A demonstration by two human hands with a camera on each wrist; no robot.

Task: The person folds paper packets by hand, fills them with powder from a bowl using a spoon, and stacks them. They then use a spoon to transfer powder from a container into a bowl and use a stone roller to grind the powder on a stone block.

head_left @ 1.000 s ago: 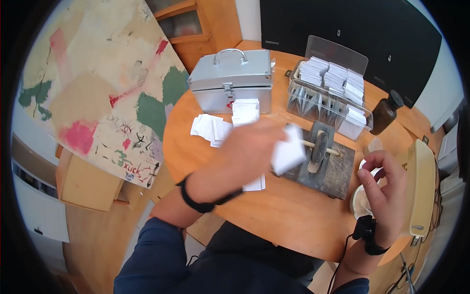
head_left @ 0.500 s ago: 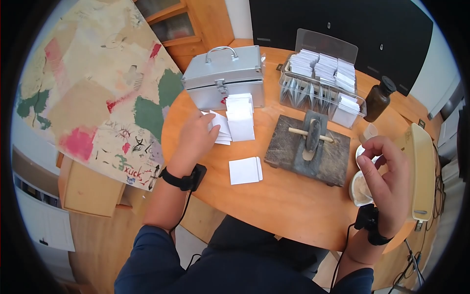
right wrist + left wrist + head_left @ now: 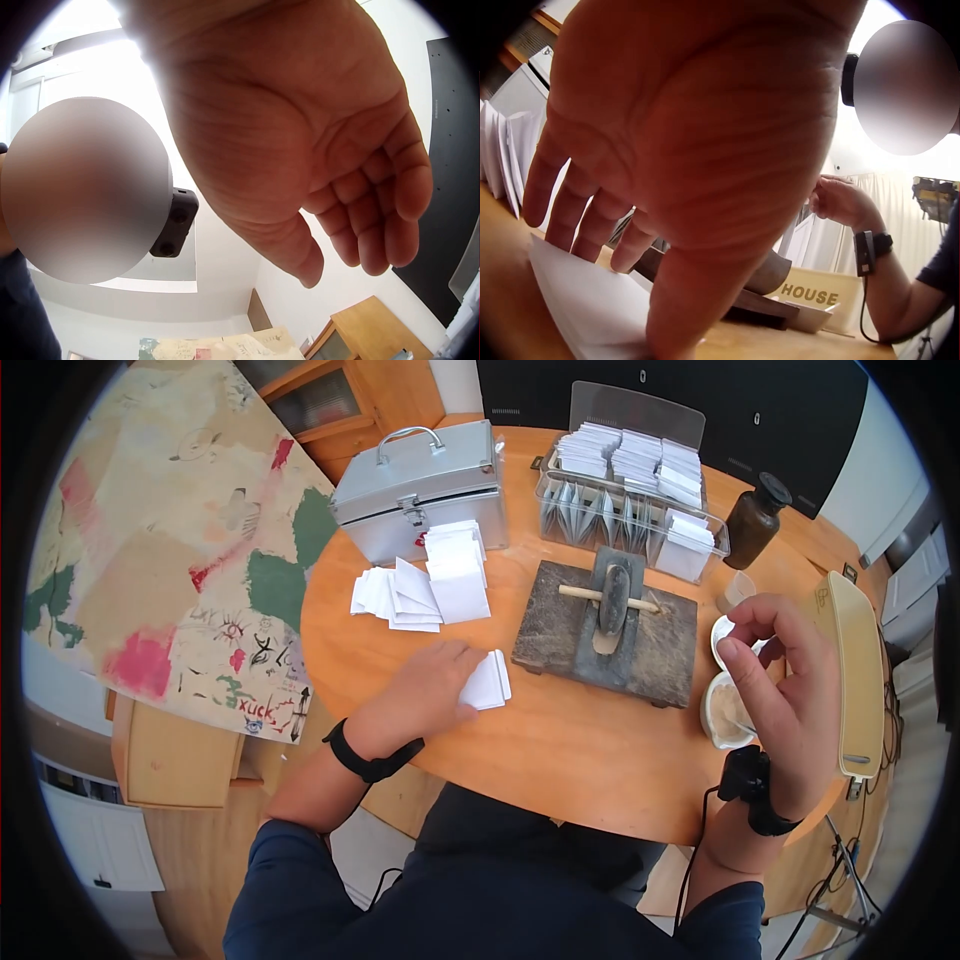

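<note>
Left hand (image 3: 425,685): laid flat on a white paper packet (image 3: 487,680), fingers straight, grip spread.
Packet: found on the round desk (image 3: 560,760), just beside the dark stone board (image 3: 575,645).
Right hand (image 3: 785,695): raised above the small bowls (image 3: 722,712), fingers loosely curled, nothing held.

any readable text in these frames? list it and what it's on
"HOUSE": on the cream box at the table's right side, read in the left wrist view.
"XUCK", roughly, in red: on the painted board left of the table; uncertain.
Red mark on the metal case: too small to read.
</note>
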